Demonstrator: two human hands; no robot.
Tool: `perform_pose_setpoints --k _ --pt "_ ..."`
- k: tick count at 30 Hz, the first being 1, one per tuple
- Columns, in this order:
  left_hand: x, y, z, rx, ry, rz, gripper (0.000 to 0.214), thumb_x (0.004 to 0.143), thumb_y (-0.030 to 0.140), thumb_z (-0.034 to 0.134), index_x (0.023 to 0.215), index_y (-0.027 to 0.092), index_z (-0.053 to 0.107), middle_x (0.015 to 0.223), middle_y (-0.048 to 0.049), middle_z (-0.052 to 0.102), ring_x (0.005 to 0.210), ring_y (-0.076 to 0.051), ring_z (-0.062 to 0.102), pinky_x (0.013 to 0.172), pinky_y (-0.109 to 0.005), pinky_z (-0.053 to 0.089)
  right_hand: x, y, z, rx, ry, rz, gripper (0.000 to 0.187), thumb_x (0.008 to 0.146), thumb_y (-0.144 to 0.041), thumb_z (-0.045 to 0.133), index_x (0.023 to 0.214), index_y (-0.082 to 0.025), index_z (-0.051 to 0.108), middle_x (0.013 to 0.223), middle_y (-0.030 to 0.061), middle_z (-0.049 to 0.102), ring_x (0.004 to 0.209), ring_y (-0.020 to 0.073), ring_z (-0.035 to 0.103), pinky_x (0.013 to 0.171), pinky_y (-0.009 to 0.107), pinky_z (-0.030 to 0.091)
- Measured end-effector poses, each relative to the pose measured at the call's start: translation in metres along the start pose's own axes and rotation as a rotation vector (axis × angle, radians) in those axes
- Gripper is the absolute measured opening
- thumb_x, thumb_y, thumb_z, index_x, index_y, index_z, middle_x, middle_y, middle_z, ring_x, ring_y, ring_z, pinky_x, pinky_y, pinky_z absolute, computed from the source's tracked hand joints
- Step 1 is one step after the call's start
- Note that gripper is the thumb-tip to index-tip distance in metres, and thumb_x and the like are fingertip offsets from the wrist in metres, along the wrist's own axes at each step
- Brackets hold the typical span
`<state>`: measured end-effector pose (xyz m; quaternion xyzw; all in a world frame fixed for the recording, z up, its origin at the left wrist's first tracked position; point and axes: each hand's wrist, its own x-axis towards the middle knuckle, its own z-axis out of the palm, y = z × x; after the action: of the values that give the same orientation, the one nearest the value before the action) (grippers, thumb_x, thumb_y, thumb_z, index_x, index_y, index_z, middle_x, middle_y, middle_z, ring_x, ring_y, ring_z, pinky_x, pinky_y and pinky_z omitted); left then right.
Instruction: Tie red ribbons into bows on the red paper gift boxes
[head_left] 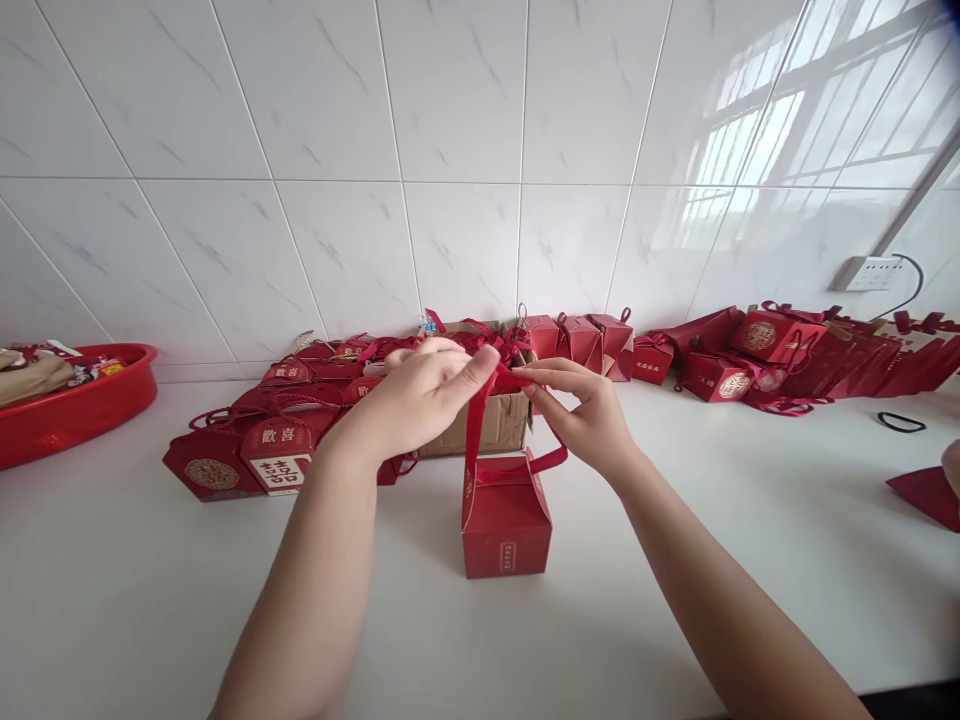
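A small red gift box (507, 525) stands upright on the white table in front of me. A red ribbon (475, 430) runs up from its top as a loop. Above the box, my left hand (427, 390) is closed on the ribbon, thumb pointing right. My right hand (581, 405) pinches the ribbon between thumb and fingers, close beside the left thumb. The ribbon's crossing is partly covered by my fingers. Behind my hands sits a cardboard box (491, 425) with more red ribbons at its top.
Several red gift boxes (277, 450) are grouped at left, others (772, 340) along the wall at right. A red basin (82, 410) with wrapped items and another person's hand (34, 378) is far left. A black loop (900, 422) and a person's fingers (951, 465) are at right.
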<state>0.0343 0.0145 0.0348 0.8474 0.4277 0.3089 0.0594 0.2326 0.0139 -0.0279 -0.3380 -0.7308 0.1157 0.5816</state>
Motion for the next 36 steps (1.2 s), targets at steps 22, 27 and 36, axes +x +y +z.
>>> perform_pose_setpoints --k 22,27,36 --pt "-0.101 -0.035 -0.023 0.831 0.037 0.225 0.052 0.089 0.059 0.036 0.098 0.016 0.064 0.112 -0.0164 0.064 0.114 -0.039 0.049 0.100 -0.064 0.016 -0.046 0.018 -0.059 0.082 0.083 0.595 0.028 0.074 -0.044 0.066 0.075 -0.016 0.068 0.078 0.0063 0.065 0.074 0.0178 0.057 0.058 0.027 0.040" --pt "-0.109 -0.046 -0.024 0.793 -0.014 0.206 0.048 0.088 0.057 0.041 0.094 0.016 0.066 0.109 -0.0153 0.065 0.111 -0.039 0.051 0.100 -0.065 0.018 -0.061 0.028 -0.070 -0.020 0.096 0.649 0.024 0.075 -0.040 0.062 0.072 -0.017 0.066 0.074 0.0058 0.064 0.071 0.0190 0.059 0.056 0.028 0.039" --pt "-0.123 -0.060 -0.017 0.642 -0.166 0.117 0.042 0.085 0.056 0.046 0.093 0.019 0.066 0.104 -0.0118 0.066 0.110 -0.037 0.052 0.099 -0.061 0.025 -0.083 0.044 -0.081 -0.165 0.078 0.740 0.018 0.069 -0.034 0.058 0.066 -0.019 0.067 0.061 0.0027 0.061 0.061 0.0173 0.055 0.053 0.027 0.038"
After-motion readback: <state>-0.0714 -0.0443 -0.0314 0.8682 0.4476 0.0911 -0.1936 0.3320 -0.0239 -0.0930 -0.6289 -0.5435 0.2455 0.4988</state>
